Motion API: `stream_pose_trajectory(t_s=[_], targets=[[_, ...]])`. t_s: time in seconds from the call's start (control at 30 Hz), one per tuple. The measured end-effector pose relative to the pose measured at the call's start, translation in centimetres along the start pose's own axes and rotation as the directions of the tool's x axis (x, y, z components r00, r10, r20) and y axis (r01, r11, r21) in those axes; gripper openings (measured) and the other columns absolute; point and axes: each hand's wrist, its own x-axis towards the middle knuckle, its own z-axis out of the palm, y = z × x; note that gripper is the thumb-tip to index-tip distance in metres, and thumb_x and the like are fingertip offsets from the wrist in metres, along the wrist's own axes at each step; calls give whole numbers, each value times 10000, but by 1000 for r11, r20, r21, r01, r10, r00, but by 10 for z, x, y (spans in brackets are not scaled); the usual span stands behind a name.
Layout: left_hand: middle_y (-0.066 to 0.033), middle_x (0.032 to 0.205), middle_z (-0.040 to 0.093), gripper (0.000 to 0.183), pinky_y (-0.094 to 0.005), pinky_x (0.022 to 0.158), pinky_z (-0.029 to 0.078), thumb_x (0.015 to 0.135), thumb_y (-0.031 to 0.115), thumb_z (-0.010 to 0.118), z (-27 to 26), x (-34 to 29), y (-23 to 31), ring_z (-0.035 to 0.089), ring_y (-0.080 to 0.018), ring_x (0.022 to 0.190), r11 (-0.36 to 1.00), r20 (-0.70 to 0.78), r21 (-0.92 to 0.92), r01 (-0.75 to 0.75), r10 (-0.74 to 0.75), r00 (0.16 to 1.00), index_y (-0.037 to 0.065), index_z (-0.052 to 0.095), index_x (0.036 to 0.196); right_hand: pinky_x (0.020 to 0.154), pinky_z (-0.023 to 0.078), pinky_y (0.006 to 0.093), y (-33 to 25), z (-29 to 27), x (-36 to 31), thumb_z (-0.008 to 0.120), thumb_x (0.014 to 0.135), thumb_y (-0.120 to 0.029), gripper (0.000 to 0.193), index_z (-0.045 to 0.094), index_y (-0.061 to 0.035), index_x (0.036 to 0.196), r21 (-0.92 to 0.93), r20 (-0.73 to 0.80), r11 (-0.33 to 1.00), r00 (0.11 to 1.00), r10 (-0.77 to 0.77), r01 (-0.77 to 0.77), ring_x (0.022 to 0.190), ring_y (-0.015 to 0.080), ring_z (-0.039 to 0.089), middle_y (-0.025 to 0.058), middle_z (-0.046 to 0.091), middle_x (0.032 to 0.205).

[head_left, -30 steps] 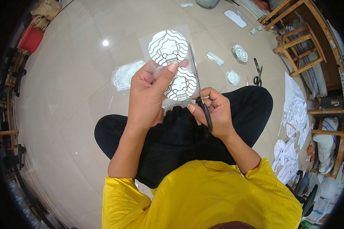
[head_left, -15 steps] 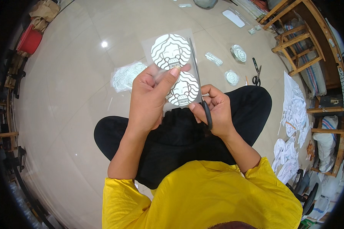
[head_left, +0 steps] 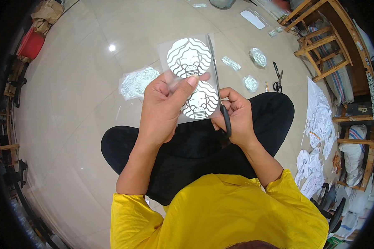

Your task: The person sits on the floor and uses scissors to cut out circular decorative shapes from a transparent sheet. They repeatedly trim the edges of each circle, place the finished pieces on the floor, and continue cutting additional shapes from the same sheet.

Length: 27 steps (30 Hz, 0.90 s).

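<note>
My left hand [head_left: 158, 108] is closed on a clear plastic sheet [head_left: 163, 53], thumb on top and fingers beneath. Two round white prints sit on it one above the other: an upper disc [head_left: 189, 52] and a lower disc [head_left: 201, 97], each a line drawing of a wavy-haired figure with a burger. The thumb overlaps where the discs meet. My right hand [head_left: 239, 118] grips black-handled scissors [head_left: 226, 120]. Their long blades point away from me along the sheet's right edge, close beside both discs. Whether the blades are fully together is hard to see.
On the tiled floor, a pile of similar prints [head_left: 139, 82] lies left of my hands. Small bundles [head_left: 259, 57], a second pair of scissors [head_left: 278, 81] and crumpled white scraps [head_left: 318, 112] lie right. A wooden stool [head_left: 320, 47] stands far right, a red container [head_left: 31, 43] far left.
The sheet has shifted slightly right and tilted a little, with more of its lower edge showing below the bottom disc. My right hand and the scissors have moved slightly right too.
</note>
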Motion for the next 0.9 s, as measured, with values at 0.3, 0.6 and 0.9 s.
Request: stream_pose_trajectory(t_s=[0.3,0.6,0.9], targets=[[-196,1142,729,367,-292,773,607,993,101,637,3,-3,4,740,-183,908,998,24,53,35,-36,999,-74,578,1310,530,429,194,-7,0,4,672,895,33,236,595,17,1118,24,-33,999,999,-34,35,573,48,573,45,671,723],[-150,1083,756,372,-235,687,573,962,106,682,-11,-1,15,736,-124,857,966,92,226,126,-150,984,-58,606,1287,588,453,206,-27,-6,22,724,930,-56,249,614,4,1145,160,-197,981,977,-78,111,654,74,618,65,684,775],[-217,1253,673,566,-306,822,595,1045,345,530,-45,16,17,729,-239,997,952,274,60,301,-305,912,-75,476,1420,606,461,216,-44,-7,48,799,863,-70,357,614,-8,1161,103,-155,992,987,-49,66,656,91,594,53,681,837]])
